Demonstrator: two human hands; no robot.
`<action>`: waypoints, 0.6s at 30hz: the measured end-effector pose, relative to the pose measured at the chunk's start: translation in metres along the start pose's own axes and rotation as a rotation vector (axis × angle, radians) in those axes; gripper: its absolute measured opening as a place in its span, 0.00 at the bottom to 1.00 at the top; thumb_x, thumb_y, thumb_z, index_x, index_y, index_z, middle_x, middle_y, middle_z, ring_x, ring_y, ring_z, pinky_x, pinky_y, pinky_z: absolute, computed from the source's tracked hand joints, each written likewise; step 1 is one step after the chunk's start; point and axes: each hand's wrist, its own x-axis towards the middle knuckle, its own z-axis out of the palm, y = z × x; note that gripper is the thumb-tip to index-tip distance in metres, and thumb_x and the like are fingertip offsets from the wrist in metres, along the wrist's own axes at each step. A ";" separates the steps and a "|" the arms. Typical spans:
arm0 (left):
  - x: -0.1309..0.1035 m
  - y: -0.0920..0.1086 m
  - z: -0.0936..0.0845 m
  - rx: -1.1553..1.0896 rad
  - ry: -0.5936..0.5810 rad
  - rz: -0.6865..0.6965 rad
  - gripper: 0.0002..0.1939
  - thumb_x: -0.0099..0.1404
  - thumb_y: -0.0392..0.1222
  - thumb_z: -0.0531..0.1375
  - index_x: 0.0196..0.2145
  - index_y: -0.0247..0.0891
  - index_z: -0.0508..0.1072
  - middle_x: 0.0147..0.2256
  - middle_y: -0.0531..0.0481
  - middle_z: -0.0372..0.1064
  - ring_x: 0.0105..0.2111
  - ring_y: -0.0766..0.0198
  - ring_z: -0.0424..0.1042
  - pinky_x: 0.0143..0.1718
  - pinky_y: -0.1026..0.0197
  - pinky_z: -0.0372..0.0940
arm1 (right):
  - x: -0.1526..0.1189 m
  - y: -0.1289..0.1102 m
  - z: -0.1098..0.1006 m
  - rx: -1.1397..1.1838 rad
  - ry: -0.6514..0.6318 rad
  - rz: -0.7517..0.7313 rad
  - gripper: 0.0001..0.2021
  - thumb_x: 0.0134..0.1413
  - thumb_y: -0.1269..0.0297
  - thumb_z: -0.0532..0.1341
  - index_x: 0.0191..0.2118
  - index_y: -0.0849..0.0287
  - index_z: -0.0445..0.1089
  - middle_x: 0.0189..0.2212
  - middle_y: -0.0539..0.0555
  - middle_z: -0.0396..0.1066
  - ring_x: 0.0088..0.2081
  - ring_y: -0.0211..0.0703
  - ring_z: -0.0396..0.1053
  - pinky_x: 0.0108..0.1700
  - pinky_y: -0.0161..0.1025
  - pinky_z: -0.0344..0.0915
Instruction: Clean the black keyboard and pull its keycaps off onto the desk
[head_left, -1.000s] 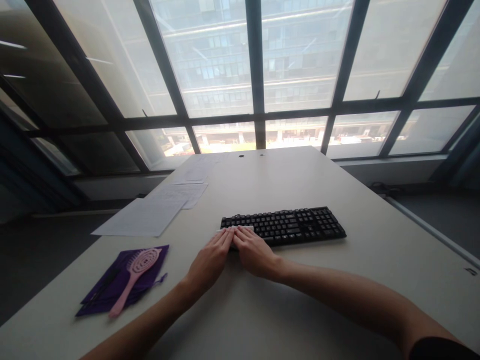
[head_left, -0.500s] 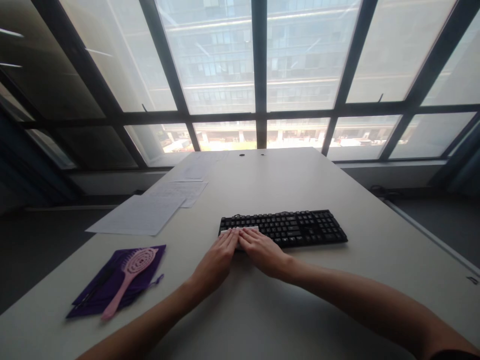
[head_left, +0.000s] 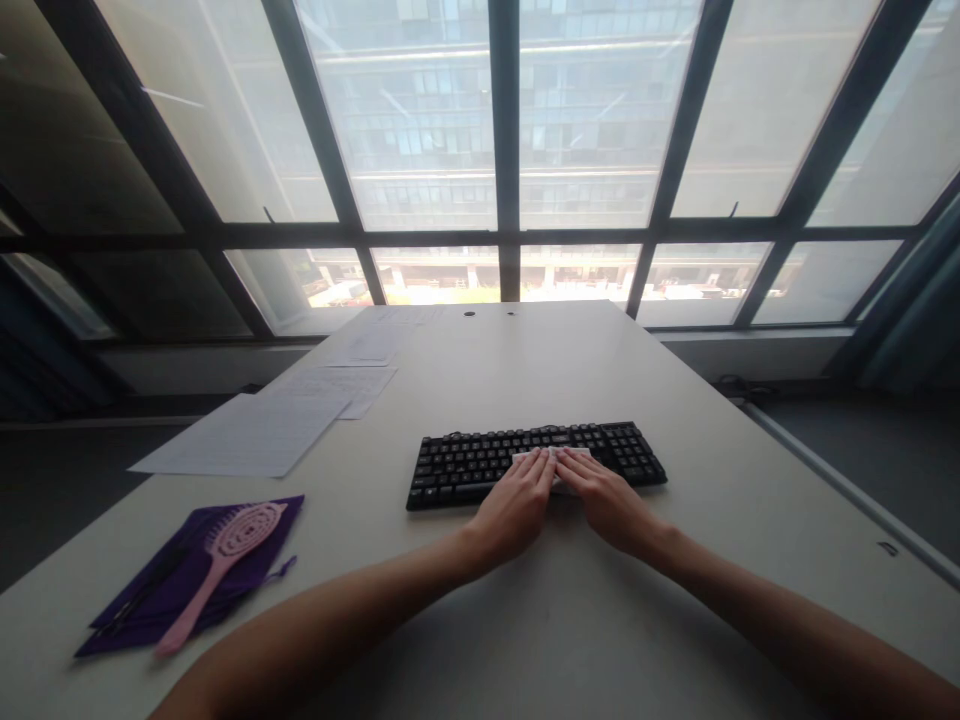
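Note:
A black keyboard point(head_left: 465, 465) lies on the white table in front of me. My left hand point(head_left: 521, 500) and my right hand point(head_left: 604, 490) meet fingertip to fingertip over its right-middle keys. Both have their fingers pressed together and hold a folded white tissue point(head_left: 583, 454) down on the keys. Only the tissue's edges show past the fingers; the keys beneath are hidden.
On the left, a pink hairbrush point(head_left: 225, 555) rests on a purple drawstring pouch point(head_left: 146, 590) beside a thin dark item point(head_left: 142, 588). Paper sheets point(head_left: 247, 430) lie along the table's left edge. Windows point(head_left: 420, 110) stand beyond the table point(head_left: 510, 375).
Both hands have slid right along the keyboard with the tissue, from its left part to right of its middle. The view has turned slightly right.

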 end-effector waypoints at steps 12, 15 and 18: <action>-0.029 -0.022 -0.021 0.116 -0.033 -0.075 0.29 0.68 0.28 0.46 0.66 0.28 0.59 0.66 0.36 0.56 0.67 0.54 0.55 0.68 0.49 0.49 | 0.023 -0.033 0.013 0.021 0.005 -0.001 0.26 0.64 0.72 0.53 0.66 0.68 0.59 0.66 0.67 0.58 0.68 0.53 0.54 0.68 0.54 0.54; -0.050 -0.032 -0.031 0.173 -0.037 -0.138 0.29 0.67 0.27 0.46 0.65 0.29 0.61 0.66 0.38 0.57 0.67 0.54 0.56 0.67 0.49 0.50 | 0.041 -0.052 0.025 0.016 0.007 -0.032 0.26 0.63 0.72 0.53 0.66 0.70 0.59 0.66 0.68 0.57 0.68 0.55 0.52 0.69 0.55 0.53; -0.075 -0.044 -0.039 0.242 -0.045 -0.208 0.30 0.66 0.26 0.45 0.64 0.29 0.63 0.65 0.37 0.58 0.66 0.53 0.57 0.67 0.48 0.52 | 0.060 -0.074 0.037 0.017 -0.001 -0.083 0.26 0.63 0.73 0.53 0.66 0.69 0.59 0.66 0.68 0.57 0.69 0.55 0.52 0.69 0.54 0.52</action>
